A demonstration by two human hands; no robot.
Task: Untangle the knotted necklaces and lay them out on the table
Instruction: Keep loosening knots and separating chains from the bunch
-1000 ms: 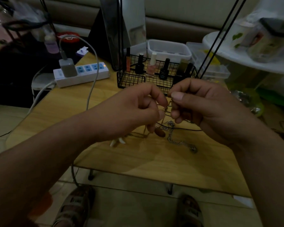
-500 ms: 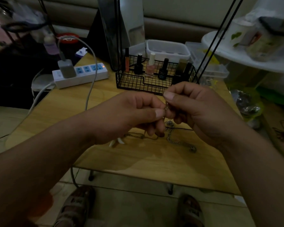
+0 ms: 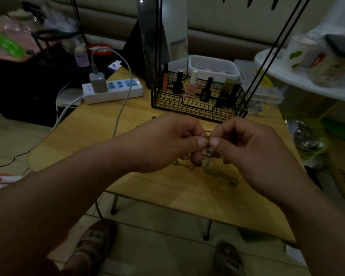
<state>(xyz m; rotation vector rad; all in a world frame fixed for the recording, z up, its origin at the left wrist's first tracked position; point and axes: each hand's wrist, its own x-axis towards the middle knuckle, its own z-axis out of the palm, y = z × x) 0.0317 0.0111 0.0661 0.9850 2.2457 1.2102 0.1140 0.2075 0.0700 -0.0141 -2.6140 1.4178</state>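
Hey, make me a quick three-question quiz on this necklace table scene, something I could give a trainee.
1. True or false: the tangled silver chain necklaces already lie straightened on the light wooden table.
2. What stands in the black wire basket? A) nail polish bottles B) spoons C) pens
3. Fill in: the left hand and right hand both ____ the necklaces.
Key: 1 false; 2 A; 3 pinch.
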